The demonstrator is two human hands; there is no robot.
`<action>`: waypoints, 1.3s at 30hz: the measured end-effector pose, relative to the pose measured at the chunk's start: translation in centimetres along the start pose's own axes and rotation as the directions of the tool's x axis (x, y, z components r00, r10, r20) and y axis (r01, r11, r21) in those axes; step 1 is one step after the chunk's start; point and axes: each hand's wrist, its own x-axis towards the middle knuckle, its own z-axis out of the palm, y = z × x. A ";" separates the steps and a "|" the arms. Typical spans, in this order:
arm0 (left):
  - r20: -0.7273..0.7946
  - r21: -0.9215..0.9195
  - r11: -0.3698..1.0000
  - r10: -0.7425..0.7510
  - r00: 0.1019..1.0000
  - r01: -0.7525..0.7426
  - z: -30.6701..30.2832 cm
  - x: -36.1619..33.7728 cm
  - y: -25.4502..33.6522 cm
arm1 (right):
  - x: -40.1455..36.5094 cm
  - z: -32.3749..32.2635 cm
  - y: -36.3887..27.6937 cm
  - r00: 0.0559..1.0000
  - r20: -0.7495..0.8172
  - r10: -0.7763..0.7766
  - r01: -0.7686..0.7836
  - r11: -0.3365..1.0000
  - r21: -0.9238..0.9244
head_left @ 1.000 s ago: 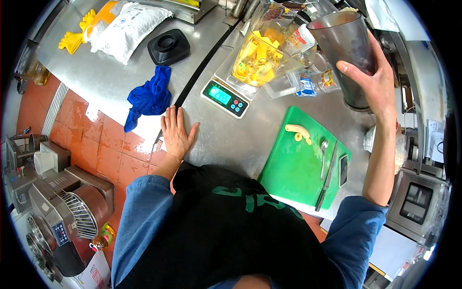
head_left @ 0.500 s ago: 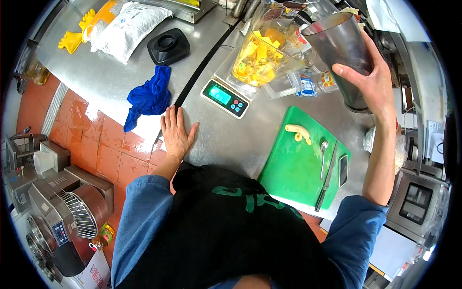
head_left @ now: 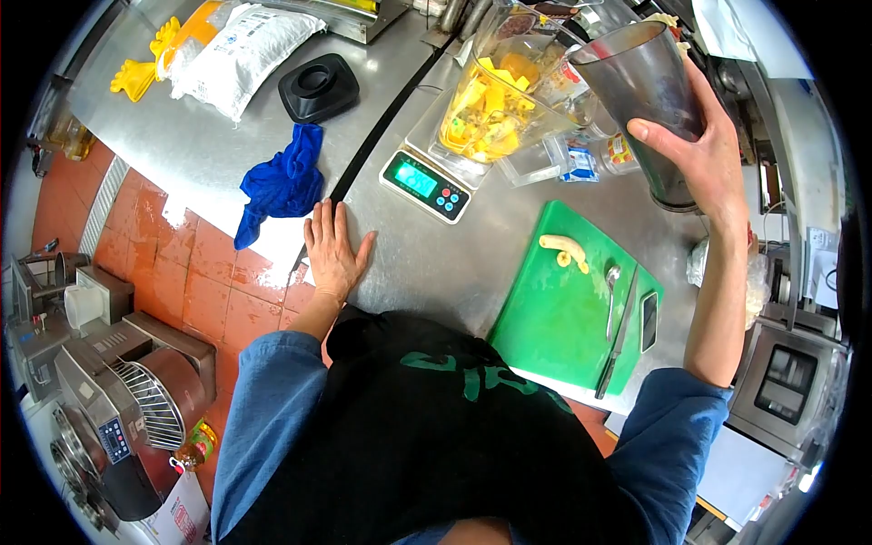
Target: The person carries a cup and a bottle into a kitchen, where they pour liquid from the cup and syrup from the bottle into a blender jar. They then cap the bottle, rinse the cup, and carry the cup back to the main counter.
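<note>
My right hand (head_left: 704, 150) is wrapped round a dark metal tumbler (head_left: 640, 91), which is tilted with its mouth toward a clear blender jug (head_left: 545, 123). Chunks of yellow fruit (head_left: 486, 113) fill the jug's lower part, and the jug stands on a digital scale (head_left: 425, 186) with a lit display. No stream from the tumbler can be made out. My left hand (head_left: 332, 245) lies flat with fingers spread on the steel counter's edge, close to a blue cloth (head_left: 283, 182).
A green cutting board (head_left: 554, 309) holds banana pieces (head_left: 565, 249), a spoon (head_left: 610, 295), a knife (head_left: 618, 336) and a phone (head_left: 649, 321). A black jug lid (head_left: 318, 87), a white bag (head_left: 245, 56) and yellow gloves (head_left: 138, 74) are at the left. Jars and packets crowd behind the jug.
</note>
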 end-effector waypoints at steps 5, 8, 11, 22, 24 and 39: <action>-0.005 -0.007 1.000 0.004 1.000 -0.004 -0.3 0.0 0.1 | 0.1 -0.1 0.1 1.000 -0.021 -0.013 0.011 0.994 -0.109; -0.015 -0.017 1.000 0.004 1.000 -0.004 -0.4 0.0 0.2 | 0.1 0.0 -0.4 1.000 -0.014 0.022 -0.022 0.999 -0.040; -0.014 -0.020 1.000 0.003 1.000 -0.003 -0.4 0.0 0.2 | 0.2 0.0 -0.5 1.000 -0.014 0.012 -0.013 0.999 -0.050; -0.019 -0.032 0.999 0.005 1.000 -0.006 -0.4 0.1 0.2 | 0.4 -0.1 -0.2 0.995 -0.096 0.002 0.002 0.999 0.045; -0.025 -0.033 0.999 0.009 1.000 -0.010 -0.3 0.0 0.2 | 0.3 -0.1 -0.3 0.996 -0.093 -0.006 0.010 0.999 0.051; -0.186 0.058 0.978 0.207 0.960 -0.200 2.7 0.5 -3.3 | -10.6 -1.3 -0.8 0.795 -0.535 0.285 -0.007 0.887 0.462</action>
